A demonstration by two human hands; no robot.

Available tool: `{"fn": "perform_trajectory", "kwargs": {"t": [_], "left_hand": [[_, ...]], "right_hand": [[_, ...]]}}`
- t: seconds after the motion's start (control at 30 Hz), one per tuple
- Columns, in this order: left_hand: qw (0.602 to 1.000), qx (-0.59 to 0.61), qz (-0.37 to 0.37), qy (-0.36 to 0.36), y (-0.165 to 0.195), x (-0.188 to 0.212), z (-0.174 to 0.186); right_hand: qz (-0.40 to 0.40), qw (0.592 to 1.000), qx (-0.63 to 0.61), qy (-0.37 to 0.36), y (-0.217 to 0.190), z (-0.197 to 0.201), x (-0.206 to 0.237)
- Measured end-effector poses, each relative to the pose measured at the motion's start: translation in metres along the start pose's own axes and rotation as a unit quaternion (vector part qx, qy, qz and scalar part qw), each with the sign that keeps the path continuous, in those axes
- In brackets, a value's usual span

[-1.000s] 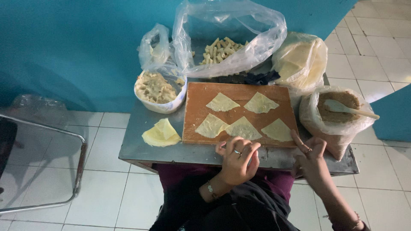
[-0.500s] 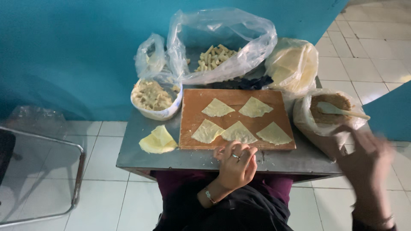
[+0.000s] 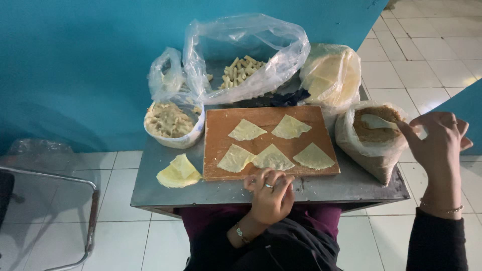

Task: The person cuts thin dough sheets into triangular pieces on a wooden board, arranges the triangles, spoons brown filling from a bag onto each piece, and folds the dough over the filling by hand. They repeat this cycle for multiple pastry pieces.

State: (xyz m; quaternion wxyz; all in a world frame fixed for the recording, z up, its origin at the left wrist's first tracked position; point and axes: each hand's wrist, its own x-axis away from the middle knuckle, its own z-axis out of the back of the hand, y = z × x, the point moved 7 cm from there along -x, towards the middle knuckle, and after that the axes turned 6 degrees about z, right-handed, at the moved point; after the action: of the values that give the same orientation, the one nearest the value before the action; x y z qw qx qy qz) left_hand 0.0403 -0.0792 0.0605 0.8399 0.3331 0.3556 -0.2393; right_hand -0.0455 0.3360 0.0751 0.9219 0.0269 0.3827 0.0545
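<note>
At the right edge of the frame, the right hand (image 3: 439,138) hovers with loosely spread fingers just beside the white spoon (image 3: 377,121), which lies on brown filling in the clear plastic bag of filling (image 3: 374,150) at the right end of the metal bench (image 3: 165,193); its grip is wide and holds nothing, though the fingertips look very near the spoon's handle end, and whether they touch it cannot be told. Lower centre, the left hand (image 3: 271,198) rests curled at the near edge of the wooden board (image 3: 216,145), fingers bent against the bench, its grip narrow and apparently empty. On the board lie five thin pale dough triangles (image 3: 273,158), folded and flat, each apart from the next or nearly so. A stack of yellow wrappers (image 3: 179,172) sits to the left of the board on the bench, a bowl of pale mixture lined with plastic (image 3: 170,123) above it, a large clear bag of short rolled pieces (image 3: 246,70) at the top centre, and another bag of pale sheets (image 3: 331,75) to the upper right. The spoon looks light and stiff, best taken by its handle; the bag around it is soft and slack, likely to slump if pulled, and the filling appears crumbly.
</note>
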Motion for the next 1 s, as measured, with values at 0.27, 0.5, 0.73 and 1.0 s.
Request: {"fn": "perform_trajectory", "kwargs": {"t": [0.27,0.5,0.73,1.0], "left_hand": [[1.0,-0.009,-0.002,0.005,0.002,-0.004,0.005],[1.0,-0.006,0.002,0.009,0.001,-0.003,0.005],[1.0,-0.005,0.0,0.011,-0.001,-0.002,0.0],[1.0,0.001,0.005,0.007,0.0,-0.002,0.005]], "right_hand": [[-0.008,0.998,-0.028,0.051,-0.003,-0.019,-0.027],[0.044,0.997,0.013,0.057,-0.025,0.004,-0.029],[-0.022,0.994,-0.099,0.029,-0.022,-0.014,-0.023],[-0.202,0.948,-0.244,0.039,0.019,-0.027,-0.008]]}}
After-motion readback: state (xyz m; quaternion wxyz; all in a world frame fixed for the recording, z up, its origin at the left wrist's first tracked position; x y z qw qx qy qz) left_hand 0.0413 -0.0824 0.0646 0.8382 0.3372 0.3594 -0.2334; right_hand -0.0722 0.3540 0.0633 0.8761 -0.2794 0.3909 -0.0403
